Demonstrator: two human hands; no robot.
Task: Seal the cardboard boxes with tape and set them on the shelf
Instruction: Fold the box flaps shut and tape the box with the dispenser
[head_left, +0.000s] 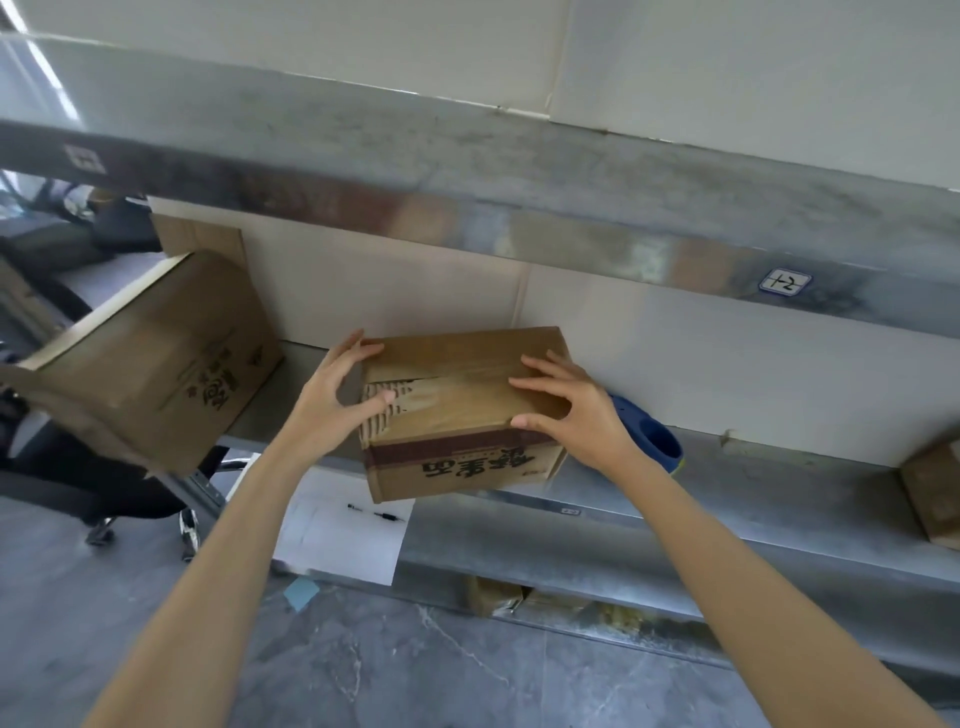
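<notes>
Cardboard box: small, brown, dark printing upside down on its front, glossy tape along the top seam, corrugation torn bare at its left end. It sits at the front edge of the metal shelf, overhanging.
Left hand: grips the box's left end, fingers over the top corner, thumb on the end face.
Right hand: fingers spread across the top, thumb at the front edge, clasping.
Blue object: just behind the right hand, kind unclear.
Larger box: shelf, left, tilted.
Paper sheet with pen: below.
</notes>
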